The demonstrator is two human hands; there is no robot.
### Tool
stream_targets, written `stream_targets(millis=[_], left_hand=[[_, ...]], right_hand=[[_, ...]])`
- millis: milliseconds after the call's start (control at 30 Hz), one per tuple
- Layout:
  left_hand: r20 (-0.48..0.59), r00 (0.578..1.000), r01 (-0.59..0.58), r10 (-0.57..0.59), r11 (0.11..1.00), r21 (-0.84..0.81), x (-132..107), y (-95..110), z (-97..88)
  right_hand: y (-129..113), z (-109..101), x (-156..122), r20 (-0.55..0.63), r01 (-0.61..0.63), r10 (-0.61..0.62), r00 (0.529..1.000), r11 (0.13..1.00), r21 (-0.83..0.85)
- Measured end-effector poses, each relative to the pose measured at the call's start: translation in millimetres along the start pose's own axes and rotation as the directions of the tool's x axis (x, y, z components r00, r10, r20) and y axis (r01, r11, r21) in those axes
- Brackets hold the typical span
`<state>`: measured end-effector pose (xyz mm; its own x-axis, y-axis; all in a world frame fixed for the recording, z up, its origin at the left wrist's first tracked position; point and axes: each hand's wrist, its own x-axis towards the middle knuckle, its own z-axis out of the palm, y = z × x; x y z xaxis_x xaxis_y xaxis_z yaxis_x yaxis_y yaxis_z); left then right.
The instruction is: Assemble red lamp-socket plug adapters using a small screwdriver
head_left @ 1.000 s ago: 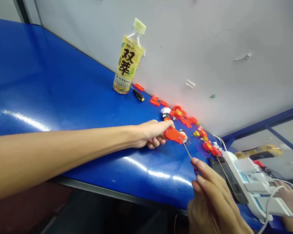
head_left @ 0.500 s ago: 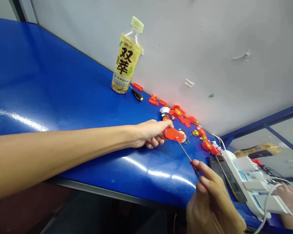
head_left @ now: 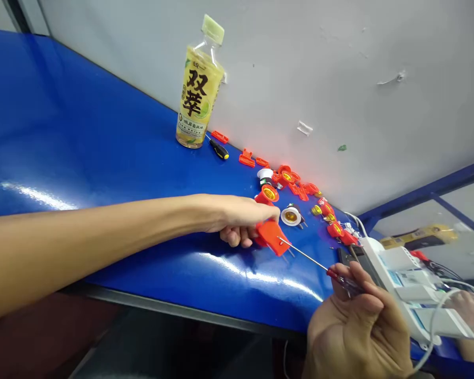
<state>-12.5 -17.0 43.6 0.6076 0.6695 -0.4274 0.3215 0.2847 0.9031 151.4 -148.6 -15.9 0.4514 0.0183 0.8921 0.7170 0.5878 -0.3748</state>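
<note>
My left hand [head_left: 247, 215] is closed around an orange-red plug-in lamp holder [head_left: 273, 236], its flat side up and two metal prongs pointing down to the right. Between the fingers of my right hand [head_left: 359, 326] is a screwdriver [head_left: 306, 255] with a clear and red handle. Its tip meets the flat side of the lamp holder near a small hole. Just beyond my left hand lie a white-rimmed lamp holder [head_left: 291, 216] with prongs and a red one [head_left: 268, 195] with a brass-coloured thread. My left fingertips are partly hidden under the held piece.
Along the wall lie red plastic covers [head_left: 247, 158] and several lamp-holder parts [head_left: 335, 228]. A drink bottle [head_left: 199, 100] and a black-yellow screwdriver [head_left: 220, 150] stand and lie behind. At right are a white device [head_left: 398, 287], a cable, a dark phone-like slab and another person's hand [head_left: 466, 313].
My left hand has brought the lamp holder nearer and turned it, so its prongs now show. My right hand has rolled palm-up, the screwdriver now lying flatter.
</note>
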Motion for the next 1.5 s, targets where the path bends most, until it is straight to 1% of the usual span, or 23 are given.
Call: stream_targets(millis=[33,67,133,167,367,433,467,500,533,567,633,700,767,833,900,1000,1067,1167,1233,1300,1367,1433,1500], left_hand=[[0.034,0.999,0.018,-0.021,0.996,0.082,0.0,-0.2,0.2],[0.041,0.999,0.022,-0.03,0.982,0.186,0.0,-0.2,0.5],[0.033,0.999,0.005,-0.019,0.93,0.368,0.1,0.1,1.3],[0.023,1.0,-0.004,-0.007,0.904,0.428,0.4,0.4,1.6],[0.018,1.0,0.004,-0.015,0.853,0.522,4.2,0.1,2.2],[-0.048,0.999,0.008,0.023,0.83,0.558,4.3,-1.4,3.4],[-0.105,0.991,-0.006,0.082,0.815,0.579,3.9,-2.5,4.2],[-0.157,0.972,-0.045,0.176,0.792,0.609,3.2,-3.9,5.2],[-0.192,0.938,-0.102,0.289,0.758,0.644,2.3,-5.5,6.1],[-0.208,0.891,-0.166,0.405,0.715,0.68,1.3,-7.2,7.0],[-0.182,0.785,-0.289,0.592,0.609,0.739,-0.9,-10.2,8.4],[-0.147,0.699,-0.342,0.7,0.508,0.791,-2.4,-12.3,9.3],[-0.12,0.651,-0.34,0.75,0.429,0.837,-2.6,-13.7,9.6],[-0.094,0.645,-0.311,0.758,0.373,0.874,-1.6,-14.8,9.7],[-0.057,0.66,-0.292,0.749,0.326,0.899,-0.4,-16.0,9.7],[0.007,0.65,-0.327,0.76,0.271,0.905,-0.8,-16.5,9.1],[0.09,0.62,-0.422,0.78,0.234,0.876,-2.9,-15.5,8.0],[0.319,0.549,-0.64,0.773,0.143,0.755,-6.0,-13.9,4.9],[0.424,0.513,-0.733,0.747,0.125,0.668,-5.7,-14.8,2.5],[0.448,0.505,-0.763,0.738,0.14,0.631,-3.4,-17.5,0.6],[0.443,0.498,-0.765,0.745,0.137,0.63,0.0,-20.5,-0.6],[0.449,0.482,-0.758,0.752,0.1,0.645,3.7,-22.4,-1.5],[0.479,0.439,-0.754,0.76,0.023,0.656,7.6,-22.9,-2.3]], right_hand=[[1.6,-1.2,0.4,-0.001,-0.015,0.015,1.0,1.0,0.025],[2.7,-2.4,1.0,0.006,-0.043,0.043,0.999,0.998,0.042],[3.6,-4.2,2.2,0.01,-0.102,0.102,0.995,0.993,0.057],[3.5,-4.8,2.9,0.012,-0.113,0.112,0.994,0.992,0.056],[-2.9,-4.6,2.3,-0.035,-0.156,0.155,0.987,0.987,-0.03],[-6.1,-4.6,1.3,-0.05,-0.168,0.166,0.985,0.985,-0.04],[-6.7,-5.2,1.0,-0.048,-0.157,0.155,0.987,0.987,-0.042],[-6.5,-6.1,1.0,-0.044,-0.142,0.14,0.989,0.989,-0.046],[-5.3,-7.3,1.2,-0.044,-0.128,0.125,0.991,0.99,-0.056],[-3.2,-8.6,1.6,-0.042,-0.121,0.118,0.992,0.99,-0.07],[2.7,-11.3,2.4,-0.048,-0.081,0.077,0.996,0.992,-0.095],[8.5,-13.2,2.9,-0.067,-0.052,0.044,0.997,0.992,-0.118],[12.0,-14.1,3.0,-0.086,-0.024,0.014,0.996,0.992,-0.123],[12.2,-14.4,3.0,-0.093,-0.042,0.031,0.995,0.991,-0.127],[9.9,-14.2,3.1,-0.075,-0.031,0.022,0.997,0.993,-0.118],[4.6,-13.2,2.9,-0.038,-0.05,0.047,0.998,0.995,-0.091],[2.7,-13.0,2.3,-0.028,-0.106,0.104,0.994,0.992,-0.072],[5.9,-16.9,2.0,-0.042,-0.172,0.169,0.985,0.982,-0.085],[11.8,-23.1,2.7,-0.025,-0.254,0.253,0.967,0.962,-0.105],[18.1,-30.3,3.7,0.012,-0.344,0.347,0.938,0.933,-0.103],[22.1,-35.5,4.5,0.043,-0.378,0.383,0.923,0.921,-0.093],[21.2,-36.3,4.6,0.036,-0.377,0.382,0.924,0.921,-0.094],[14.8,-32.6,3.7,-0.03,-0.406,0.405,0.914,0.908,-0.099]])
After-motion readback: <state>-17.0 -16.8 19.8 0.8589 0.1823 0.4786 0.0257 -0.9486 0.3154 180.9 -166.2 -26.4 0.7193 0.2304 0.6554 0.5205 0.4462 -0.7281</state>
